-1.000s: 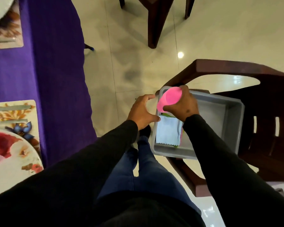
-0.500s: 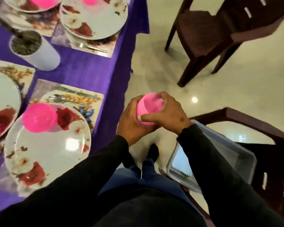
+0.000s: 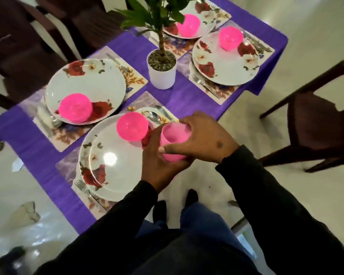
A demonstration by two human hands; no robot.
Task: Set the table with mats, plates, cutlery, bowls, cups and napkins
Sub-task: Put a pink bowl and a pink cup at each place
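purple table point(image 3: 179, 100) beyond; both hands' grip wraps pink cup point(image 3: 172, 138).

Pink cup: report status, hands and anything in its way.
Left hand and right hand both grip the pink cup. Cup held over the table edge by the near plate. Pink bowl close beside it.

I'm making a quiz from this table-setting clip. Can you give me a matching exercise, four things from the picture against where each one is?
Things:
1. Pale pink plastic cup
2. White pot with a green plant
3. Bright pink round bowl
4. Silver metal fork

Places:
A. On the nearest floral white plate
B. In the middle of the purple tablecloth
C. Held between the left hand and the right hand
D. On a place mat beside the far right plate

Pairs: 1-C, 2-B, 3-A, 4-D
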